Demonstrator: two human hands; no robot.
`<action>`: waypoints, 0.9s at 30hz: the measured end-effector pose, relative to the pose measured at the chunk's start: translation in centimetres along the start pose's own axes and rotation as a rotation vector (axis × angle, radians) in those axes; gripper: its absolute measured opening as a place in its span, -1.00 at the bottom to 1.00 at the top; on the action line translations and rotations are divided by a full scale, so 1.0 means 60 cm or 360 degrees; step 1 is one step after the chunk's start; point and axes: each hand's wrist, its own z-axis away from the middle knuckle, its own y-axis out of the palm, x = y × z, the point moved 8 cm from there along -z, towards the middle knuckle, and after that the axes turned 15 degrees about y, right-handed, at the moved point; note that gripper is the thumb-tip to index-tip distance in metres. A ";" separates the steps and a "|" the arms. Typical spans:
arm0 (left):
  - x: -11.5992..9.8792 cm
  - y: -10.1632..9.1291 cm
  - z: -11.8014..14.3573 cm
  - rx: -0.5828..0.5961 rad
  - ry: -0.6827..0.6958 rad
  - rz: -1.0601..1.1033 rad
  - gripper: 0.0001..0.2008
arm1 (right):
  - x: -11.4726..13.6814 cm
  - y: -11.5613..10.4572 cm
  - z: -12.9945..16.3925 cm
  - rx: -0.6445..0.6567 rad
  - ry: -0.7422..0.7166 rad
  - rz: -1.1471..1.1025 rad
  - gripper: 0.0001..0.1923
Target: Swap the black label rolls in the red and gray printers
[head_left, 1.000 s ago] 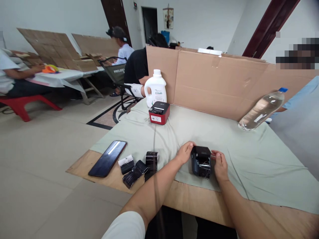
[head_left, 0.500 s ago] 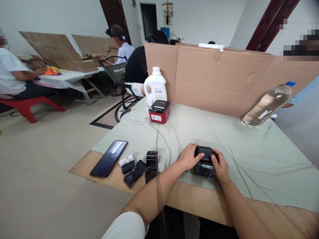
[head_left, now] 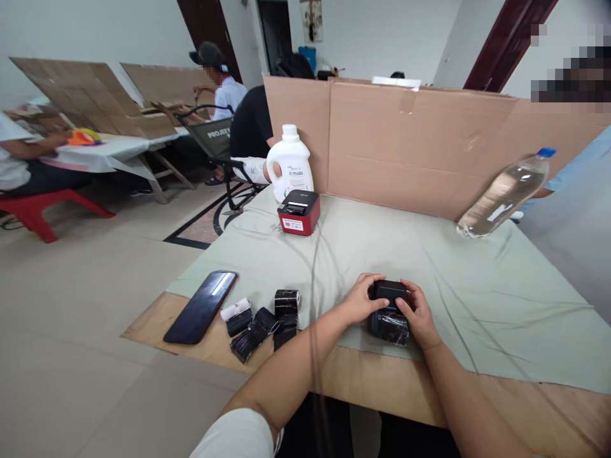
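A small black printer (head_left: 390,291) sits on the green cloth near the table's front edge, with a glossy black strip (head_left: 394,329) across its front. My left hand (head_left: 363,300) grips its left side, the thumb lying on the top. On the other side my right hand (head_left: 421,318) holds it, fingers around the far corner and thumb pressed on the top. Both hands are closed around the printer. Left of them lie a black-and-white paper roll (head_left: 237,317), a crumpled black strip (head_left: 255,333) and another black roll (head_left: 287,301).
A dark phone (head_left: 200,306) lies at the left front corner. Further back stand a red-and-black printer (head_left: 299,213), a white jug (head_left: 290,165) and a tilted clear bottle (head_left: 506,194). A cardboard screen (head_left: 415,146) closes off the back. Several people sit or stand around the room.
My right thumb has come over onto the printer's top, close to the left thumb. The scene has shifted slightly left as my head turned; the printer stays in place on the cloth.
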 end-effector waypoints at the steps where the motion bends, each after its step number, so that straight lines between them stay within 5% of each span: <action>1: 0.003 -0.002 0.000 -0.0039 -0.0022 0.0057 -0.43 | 0.001 -0.001 0.001 -0.0014 -0.0005 -0.0007 -0.38; 5: 0.025 -0.020 0.002 -0.0306 -0.0205 0.0288 -0.47 | 0.006 -0.002 0.003 0.0005 0.0007 -0.0110 -0.33; 8: 0.038 -0.037 0.005 -0.0481 -0.0294 0.0332 -0.44 | 0.007 0.020 0.008 0.0247 0.0136 -0.0195 -0.30; 12: 0.043 -0.040 0.000 -0.0495 -0.0255 0.0286 -0.33 | -0.004 0.039 0.013 0.0395 0.0367 -0.0346 -0.32; 15: 0.061 -0.035 0.003 -0.0530 -0.0383 0.0367 -0.27 | -0.023 0.020 -0.008 0.0357 0.0541 -0.0554 -0.39; 19: 0.082 -0.021 0.009 -0.0376 -0.0563 0.0270 -0.52 | -0.033 -0.093 -0.086 -0.0049 0.0565 -0.0764 -0.50; 21: 0.082 -0.019 0.008 -0.0254 -0.0532 0.0090 -0.68 | -0.036 -0.181 -0.129 -0.0430 0.0616 -0.0633 -0.63; 27: 0.068 -0.024 0.002 -0.0126 -0.0348 -0.0307 -0.82 | -0.034 -0.384 -0.213 -0.0945 0.0716 -0.0319 -0.70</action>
